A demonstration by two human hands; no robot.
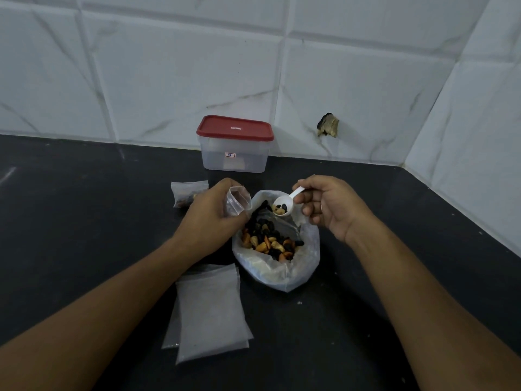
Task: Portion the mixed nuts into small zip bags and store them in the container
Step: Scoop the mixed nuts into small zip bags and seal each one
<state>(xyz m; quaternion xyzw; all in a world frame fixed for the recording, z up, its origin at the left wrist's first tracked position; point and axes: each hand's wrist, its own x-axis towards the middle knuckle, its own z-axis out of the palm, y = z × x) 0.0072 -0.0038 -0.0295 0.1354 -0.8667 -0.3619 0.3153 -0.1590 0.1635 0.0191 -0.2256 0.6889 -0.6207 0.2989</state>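
One head-worn view looks forward and down toward the red-lidded container point(234, 153) at centre. The camera sits close, with the tiled wall point(197, 80) just behind that container.

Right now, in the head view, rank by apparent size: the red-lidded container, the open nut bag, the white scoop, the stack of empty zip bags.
1. open nut bag and stack of empty zip bags: alike, unranked; the stack lies nearer.
2. red-lidded container
3. white scoop

Loaded spoon point(283, 203) beside open zip bag point(238, 201)
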